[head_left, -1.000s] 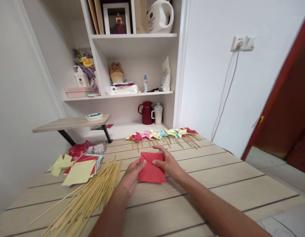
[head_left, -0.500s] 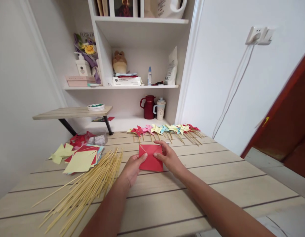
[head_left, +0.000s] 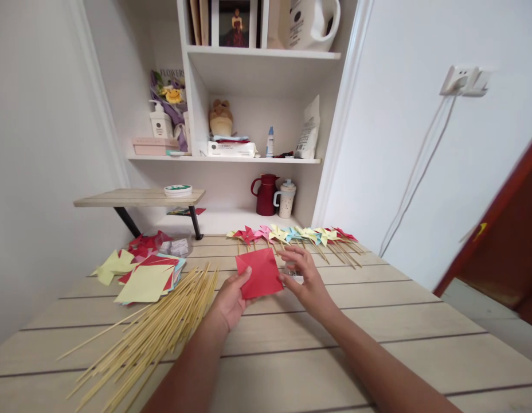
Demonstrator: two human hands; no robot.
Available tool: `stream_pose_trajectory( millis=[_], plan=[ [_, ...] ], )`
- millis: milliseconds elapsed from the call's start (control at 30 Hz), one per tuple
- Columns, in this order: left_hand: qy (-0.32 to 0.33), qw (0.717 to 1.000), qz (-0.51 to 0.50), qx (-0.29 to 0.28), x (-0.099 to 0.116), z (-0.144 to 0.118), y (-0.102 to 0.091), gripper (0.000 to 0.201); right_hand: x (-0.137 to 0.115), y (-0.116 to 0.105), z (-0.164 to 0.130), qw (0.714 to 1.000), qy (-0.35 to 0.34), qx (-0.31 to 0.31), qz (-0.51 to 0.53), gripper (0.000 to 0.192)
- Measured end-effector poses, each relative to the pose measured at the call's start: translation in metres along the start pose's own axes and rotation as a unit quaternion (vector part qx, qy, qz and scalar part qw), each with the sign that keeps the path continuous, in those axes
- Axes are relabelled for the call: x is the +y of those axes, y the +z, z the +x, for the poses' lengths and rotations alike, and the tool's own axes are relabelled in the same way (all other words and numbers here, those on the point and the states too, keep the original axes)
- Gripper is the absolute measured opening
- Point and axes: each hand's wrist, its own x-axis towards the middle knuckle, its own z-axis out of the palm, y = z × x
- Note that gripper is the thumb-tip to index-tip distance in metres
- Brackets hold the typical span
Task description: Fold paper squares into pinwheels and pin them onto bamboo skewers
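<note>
A square sheet of red paper [head_left: 261, 276] with cut lines near its corners is held up above the table. My left hand [head_left: 234, 295] is closed on its left edge, thumb on top and fingers underneath. At the sheet's right edge my right hand [head_left: 304, 281] is open, fingers spread, its thumb close to or touching the lower right corner. Behind that hand a small clear container [head_left: 295, 274] partly shows. Thin wooden sticks [head_left: 163, 332] lie in a loose heap to the left. Beyond them is a stack of coloured paper squares [head_left: 148, 282].
Finished paper pinwheels [head_left: 278, 233] on sticks line the table's back edge. Folded red and yellow paper pieces [head_left: 113, 267] and a clear box with white contents [head_left: 175, 246] are at the back left, near a small raised shelf [head_left: 139, 198]. A red jug [head_left: 266, 195] and a cup [head_left: 285, 199] stand behind.
My right hand has let go of the red paper's top and moved right, its fingers spreading. The paper has tilted in my left hand. The camera view has shifted slightly.
</note>
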Motion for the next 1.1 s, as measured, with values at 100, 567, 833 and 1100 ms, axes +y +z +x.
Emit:
stream_pose_trajectory(
  millis=[100, 567, 833, 1100],
  plan=[
    [0.0, 1.0, 0.006, 0.007, -0.0006, -0.0001, -0.0003, 0.026, 0.0004, -0.0027, 0.0001, 1.0, 0.008, -0.025, 0.016, 0.057],
    [0.014, 1.0, -0.018, 0.003, 0.0048, -0.0053, 0.0039, 0.026, -0.0012, -0.0058, 0.0026, 0.995, -0.069, -0.064, -0.032, 0.018],
    [0.009, 0.999, 0.015, -0.04, -0.0031, -0.0027, 0.0052, 0.033, 0.0014, -0.004, 0.0009, 0.995, -0.062, -0.083, 0.001, 0.016],
    [0.022, 0.999, -0.035, 0.003, -0.0012, 0.0009, 0.0018, 0.032, 0.0065, -0.0046, -0.0015, 0.995, -0.018, -0.087, -0.033, 0.026]
  ],
)
